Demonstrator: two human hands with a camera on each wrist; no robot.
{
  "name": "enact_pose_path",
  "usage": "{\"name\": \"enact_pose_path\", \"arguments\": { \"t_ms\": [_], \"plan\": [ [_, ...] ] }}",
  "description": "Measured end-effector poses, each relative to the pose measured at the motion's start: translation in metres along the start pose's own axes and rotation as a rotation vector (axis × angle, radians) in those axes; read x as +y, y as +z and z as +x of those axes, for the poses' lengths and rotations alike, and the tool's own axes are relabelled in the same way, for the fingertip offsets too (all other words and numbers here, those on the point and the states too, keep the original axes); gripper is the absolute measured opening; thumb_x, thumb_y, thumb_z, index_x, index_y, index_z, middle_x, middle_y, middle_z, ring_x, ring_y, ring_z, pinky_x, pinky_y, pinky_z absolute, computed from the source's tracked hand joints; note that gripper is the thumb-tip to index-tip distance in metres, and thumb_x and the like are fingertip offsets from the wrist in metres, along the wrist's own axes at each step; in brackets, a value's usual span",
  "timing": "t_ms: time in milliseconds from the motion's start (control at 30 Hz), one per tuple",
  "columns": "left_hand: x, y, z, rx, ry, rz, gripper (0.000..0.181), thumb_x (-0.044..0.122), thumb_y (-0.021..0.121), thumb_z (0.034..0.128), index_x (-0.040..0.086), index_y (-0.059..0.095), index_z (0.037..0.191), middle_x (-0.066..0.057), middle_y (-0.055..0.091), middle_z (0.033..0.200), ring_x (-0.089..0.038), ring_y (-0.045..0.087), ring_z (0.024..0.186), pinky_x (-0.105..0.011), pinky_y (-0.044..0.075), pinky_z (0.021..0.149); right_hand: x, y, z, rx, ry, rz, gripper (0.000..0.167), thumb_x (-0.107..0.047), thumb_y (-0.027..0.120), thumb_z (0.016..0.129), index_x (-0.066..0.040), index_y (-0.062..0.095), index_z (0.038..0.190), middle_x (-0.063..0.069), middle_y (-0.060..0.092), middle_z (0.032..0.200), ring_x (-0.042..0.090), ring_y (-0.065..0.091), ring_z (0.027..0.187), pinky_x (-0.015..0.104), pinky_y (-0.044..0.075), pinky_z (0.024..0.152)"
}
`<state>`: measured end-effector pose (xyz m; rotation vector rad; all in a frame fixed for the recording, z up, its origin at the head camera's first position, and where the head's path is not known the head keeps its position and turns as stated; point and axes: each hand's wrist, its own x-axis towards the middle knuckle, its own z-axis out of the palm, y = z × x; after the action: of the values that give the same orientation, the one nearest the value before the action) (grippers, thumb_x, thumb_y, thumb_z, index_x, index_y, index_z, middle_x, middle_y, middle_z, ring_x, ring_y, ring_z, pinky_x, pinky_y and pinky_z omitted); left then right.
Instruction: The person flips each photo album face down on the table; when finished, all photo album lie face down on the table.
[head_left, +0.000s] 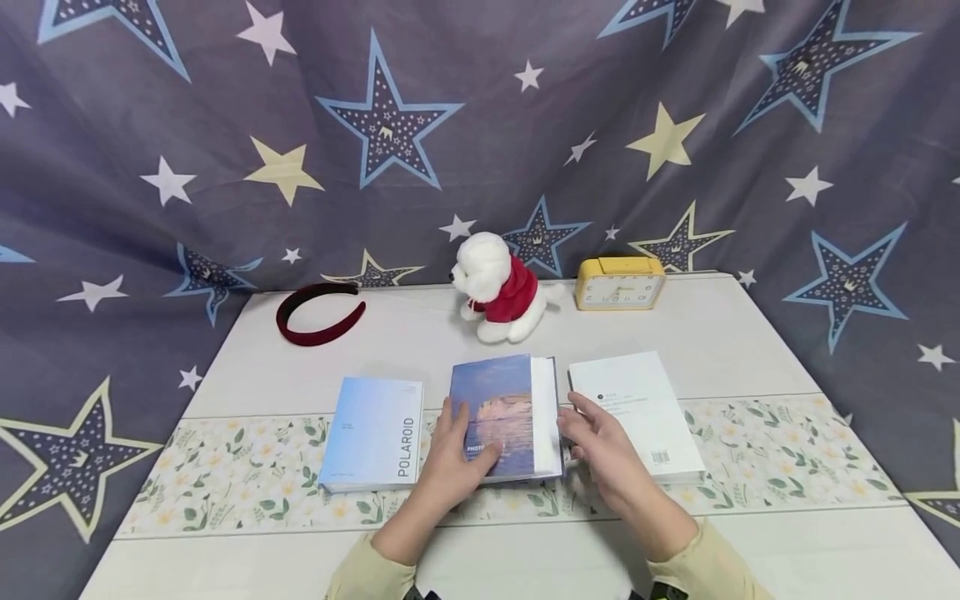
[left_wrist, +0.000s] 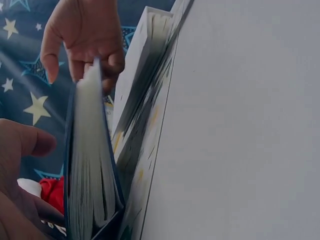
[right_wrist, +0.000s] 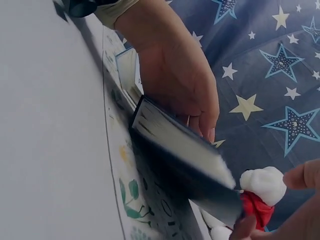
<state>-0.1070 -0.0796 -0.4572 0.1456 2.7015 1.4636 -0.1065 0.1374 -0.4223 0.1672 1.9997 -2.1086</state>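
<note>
A photo album with a sea-and-cliff cover (head_left: pixel 498 408) lies between two other albums, its page block and back cover showing at the right. My left hand (head_left: pixel 453 462) rests on the cover with fingers spread. At the album's right edge, my right hand (head_left: pixel 607 450) pinches the cover's edge with bent fingers. The left wrist view shows the pages (left_wrist: pixel 87 160) slightly fanned between dark covers, with the right hand (left_wrist: pixel 90 40) at the far edge. In the right wrist view the album (right_wrist: pixel 180 150) looks tilted, my left hand (right_wrist: pixel 175 75) against its cover.
A blue POLAROID album (head_left: pixel 375 429) lies left, and a white album (head_left: pixel 637 412) lies right, close by my right hand. Farther back are a dark red headband (head_left: pixel 318 336), a white plush dog in red (head_left: pixel 498 287) and a yellow clock (head_left: pixel 621 283). A star-patterned curtain (head_left: pixel 480 125) hangs behind.
</note>
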Motion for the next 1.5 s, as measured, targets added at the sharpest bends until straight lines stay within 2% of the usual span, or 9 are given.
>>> {"name": "enact_pose_path", "arguments": {
  "t_ms": [267,433,633,833,933,1067,1233,1367,1500],
  "plan": [
    [0.010,0.007,0.000,-0.065,-0.002,-0.079,0.084,0.046,0.062,0.0905,0.000,0.030,0.152,-0.038,0.006,0.154,-0.055,-0.002,0.141,-0.074,0.009,0.105,0.001,0.007,-0.004,-0.127,-0.139,-0.048,0.067,-0.006,0.062,0.091,-0.002,0.031,0.150,0.022,0.044,0.143,0.030,0.057,0.111,0.027,0.052,0.084],
    [0.021,0.005,0.001,-0.114,-0.028,-0.156,0.085,0.052,0.058,0.0919,0.007,0.023,0.155,-0.033,0.004,0.156,-0.053,-0.002,0.142,-0.075,0.006,0.104,0.001,0.010,-0.008,-0.244,-0.231,-0.110,0.078,-0.011,0.067,0.089,-0.010,0.025,0.154,0.020,0.042,0.145,0.033,0.053,0.123,0.035,0.048,0.095],
    [0.030,-0.001,0.003,-0.210,0.021,-0.401,0.092,0.049,0.062,0.0913,0.012,0.010,0.158,-0.020,0.001,0.162,-0.041,0.004,0.146,-0.065,0.013,0.110,0.002,0.015,-0.008,-0.365,-0.420,-0.210,0.084,-0.010,0.068,0.090,-0.016,0.018,0.157,0.013,0.027,0.157,0.035,0.040,0.135,0.041,0.046,0.100],
    [0.030,-0.006,0.000,-0.271,0.070,-0.558,0.093,0.039,0.065,0.0912,0.018,0.005,0.158,-0.012,0.003,0.163,-0.032,0.002,0.147,-0.054,0.007,0.115,0.002,0.020,-0.008,-0.355,-0.559,-0.362,0.087,-0.013,0.072,0.088,-0.019,0.020,0.157,0.007,0.026,0.159,0.031,0.038,0.137,0.050,0.044,0.099],
    [0.030,-0.007,0.001,-0.300,0.097,-0.647,0.091,0.032,0.063,0.0924,0.019,0.001,0.158,-0.013,0.000,0.163,-0.032,0.006,0.147,-0.049,0.010,0.116,0.003,0.021,-0.008,-0.349,-0.580,-0.431,0.085,-0.017,0.073,0.088,-0.020,0.022,0.157,0.009,0.023,0.160,0.032,0.029,0.142,0.059,0.036,0.103],
    [0.030,-0.009,0.000,-0.311,0.137,-0.771,0.090,0.017,0.057,0.0900,0.018,-0.001,0.158,-0.013,0.000,0.163,-0.032,0.013,0.146,-0.044,0.022,0.114,0.006,0.020,-0.007,-0.359,-0.577,-0.497,0.081,-0.022,0.073,0.088,-0.023,0.029,0.155,0.006,0.020,0.161,0.030,0.019,0.146,0.060,0.026,0.109],
    [0.025,-0.016,-0.003,-0.261,0.155,-0.867,0.089,0.003,0.049,0.0849,0.015,0.000,0.158,-0.015,0.003,0.162,-0.035,0.016,0.145,-0.034,0.031,0.109,0.010,0.017,-0.003,-0.359,-0.551,-0.552,0.075,-0.024,0.075,0.086,-0.022,0.038,0.152,0.010,0.021,0.160,0.035,0.019,0.145,0.063,0.024,0.108],
    [0.020,-0.022,-0.005,-0.212,0.165,-0.911,0.085,-0.004,0.043,0.0834,0.006,0.001,0.157,-0.018,0.002,0.162,-0.036,0.010,0.146,-0.023,0.032,0.108,0.016,0.014,0.000,-0.335,-0.485,-0.596,0.078,-0.030,0.076,0.085,-0.023,0.037,0.152,0.020,0.016,0.160,0.044,0.018,0.143,0.068,0.025,0.105],
    [0.013,-0.024,-0.006,-0.174,0.124,-0.933,0.078,-0.009,0.038,0.0838,0.002,0.009,0.156,-0.017,0.006,0.162,-0.034,0.010,0.147,-0.022,0.032,0.107,0.020,0.012,0.002,-0.310,-0.425,-0.627,0.079,-0.034,0.077,0.084,-0.022,0.039,0.151,0.022,0.012,0.160,0.045,0.017,0.143,0.064,0.026,0.106]
  ]
}}
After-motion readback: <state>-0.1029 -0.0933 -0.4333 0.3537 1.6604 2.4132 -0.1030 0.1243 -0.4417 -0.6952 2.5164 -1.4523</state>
